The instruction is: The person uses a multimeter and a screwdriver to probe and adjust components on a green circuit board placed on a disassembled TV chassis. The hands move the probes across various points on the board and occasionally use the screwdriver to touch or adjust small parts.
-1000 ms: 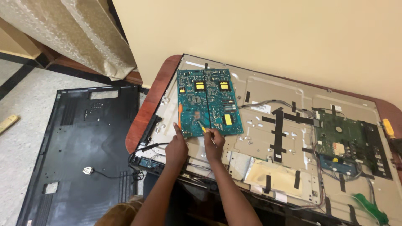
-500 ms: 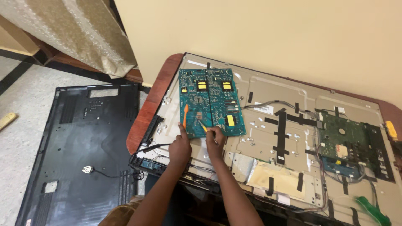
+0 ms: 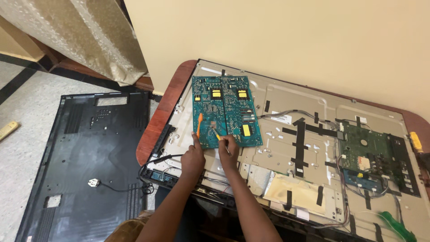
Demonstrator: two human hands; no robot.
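Note:
A teal circuit board lies on the metal back panel of an opened flat television, which rests on a wooden table. My left hand holds a slim orange tool upright against the board's near edge. My right hand grips a small yellow-tipped tool with its point on the same edge of the board. Both hands are close together at the board's lower left.
A green circuit board sits at the panel's right, with black tape strips between. A green-handled tool lies at the lower right, a yellow one at the far right. The black television back cover lies on the floor.
The view has shifted slightly. Both hands stay at the board's near edge with their tools, with only small movements.

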